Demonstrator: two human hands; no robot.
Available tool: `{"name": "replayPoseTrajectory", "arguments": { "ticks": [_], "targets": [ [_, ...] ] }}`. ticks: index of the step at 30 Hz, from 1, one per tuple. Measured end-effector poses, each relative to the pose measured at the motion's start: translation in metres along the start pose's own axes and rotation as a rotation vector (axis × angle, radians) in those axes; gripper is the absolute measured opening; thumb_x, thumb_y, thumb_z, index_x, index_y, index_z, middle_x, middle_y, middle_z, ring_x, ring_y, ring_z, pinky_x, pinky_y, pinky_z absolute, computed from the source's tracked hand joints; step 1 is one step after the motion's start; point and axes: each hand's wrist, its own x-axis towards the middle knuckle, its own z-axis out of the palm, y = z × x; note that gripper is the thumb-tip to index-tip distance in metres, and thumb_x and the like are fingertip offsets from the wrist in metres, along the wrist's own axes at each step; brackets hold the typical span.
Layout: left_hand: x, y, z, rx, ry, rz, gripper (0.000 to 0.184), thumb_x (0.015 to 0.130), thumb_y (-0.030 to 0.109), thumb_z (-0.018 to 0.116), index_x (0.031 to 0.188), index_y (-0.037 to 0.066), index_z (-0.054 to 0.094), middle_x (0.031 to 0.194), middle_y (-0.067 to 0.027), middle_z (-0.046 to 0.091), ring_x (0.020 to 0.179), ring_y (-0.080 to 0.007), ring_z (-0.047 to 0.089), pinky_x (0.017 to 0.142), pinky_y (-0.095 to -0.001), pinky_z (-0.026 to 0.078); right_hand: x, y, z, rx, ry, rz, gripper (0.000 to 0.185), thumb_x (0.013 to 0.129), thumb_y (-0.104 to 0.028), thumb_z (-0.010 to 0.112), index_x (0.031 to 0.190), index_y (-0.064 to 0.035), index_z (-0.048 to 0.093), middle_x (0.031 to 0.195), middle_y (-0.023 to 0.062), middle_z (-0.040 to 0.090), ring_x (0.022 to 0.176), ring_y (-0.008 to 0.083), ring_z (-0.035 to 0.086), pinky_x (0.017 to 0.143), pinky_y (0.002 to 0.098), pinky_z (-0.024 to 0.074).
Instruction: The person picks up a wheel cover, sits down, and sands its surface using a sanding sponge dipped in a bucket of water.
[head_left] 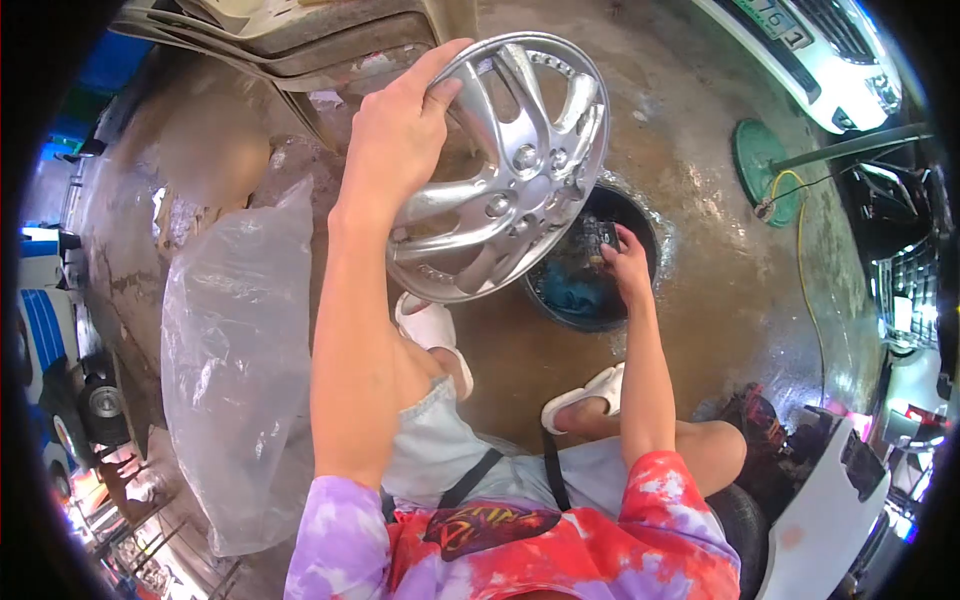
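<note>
My left hand [395, 140] grips the upper left rim of a silver wheel cover [535, 192], with the thumb on its face and the fingers round the edge. The wheel cover is raised and tilted, its wet, shiny spoked face towards me. Lower right, my right hand [628, 268] is closed on a small dark block [609, 237] whose exact kind I cannot make out. That hand is over a round black basin [650, 225] of water on the floor. Something blue [572, 297] shows inside the basin, and the wheel cover hides part of its left side.
Stacked plastic chairs [350, 62] stand at the top left. A clear plastic sheet [235, 370] lies at the left on wet concrete [690, 330]. A green round base [760, 170] with a pole, a yellow hose [808, 290] and a white car [820, 60] are to the right.
</note>
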Motion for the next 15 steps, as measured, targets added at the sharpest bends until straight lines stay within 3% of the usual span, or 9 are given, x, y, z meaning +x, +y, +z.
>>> {"name": "replayPoseTrajectory", "arguments": {
  "ticks": [2,6,9,13,15],
  "targets": [
    [-0.001,0.002,0.002,0.012,0.014,0.021,0.040,0.103,0.027,0.056,0.143,0.027,0.059,0.132,-0.0139,0.068,0.124,-0.0362,0.063,0.105,-0.0402,0.046,-0.004,-0.013,-0.014,-0.021,-0.135,0.079,0.057,0.090,0.009,0.066,0.143,-0.0059,0.050,0.114,0.0097,0.071,0.097,0.0179,0.069,0.079,0.0293,0.0566],
    [-0.003,0.001,0.002,0.018,0.014,0.036,0.040,0.103,0.027,0.055,0.143,0.028,0.059,0.133,-0.0143,0.068,0.124,-0.0369,0.063,0.105,-0.0407,0.046,-0.009,-0.006,-0.022,0.147,-0.113,0.041,0.051,0.091,0.007,0.065,0.139,-0.0089,0.057,0.112,0.0061,0.072,0.099,0.0188,0.069,0.077,0.0318,0.0550],
    [-0.006,-0.002,-0.001,0.005,0.019,0.022,0.041,0.103,0.027,0.056,0.143,0.027,0.058,0.135,-0.0134,0.067,0.123,-0.0367,0.063,0.105,-0.0403,0.047,-0.014,-0.011,-0.014,0.085,0.028,0.153,0.057,0.088,0.008,0.062,0.142,-0.0066,0.055,0.113,0.0057,0.071,0.094,0.0163,0.068,0.080,0.0320,0.0545],
    [-0.006,-0.004,-0.002,0.039,0.045,-0.009,0.042,0.102,0.026,0.057,0.145,0.026,0.057,0.137,-0.0143,0.065,0.121,-0.0365,0.065,0.103,-0.0402,0.047,-0.006,-0.016,-0.023,-0.906,-0.150,0.068,0.051,0.081,-0.002,0.058,0.131,-0.0022,0.066,0.119,0.0160,0.071,0.104,0.0268,0.069,0.090,0.0370,0.0548],
    [-0.007,-0.002,-0.002,-0.001,0.026,-0.062,0.043,0.102,0.026,0.057,0.145,0.026,0.057,0.138,-0.0154,0.065,0.120,-0.0367,0.065,0.103,-0.0406,0.048,0.001,-0.012,-0.007,-1.096,0.020,-0.098,0.054,0.081,-0.006,0.061,0.135,-0.0019,0.062,0.124,0.0228,0.067,0.114,0.0378,0.065,0.096,0.0426,0.0534]
  ]
}}
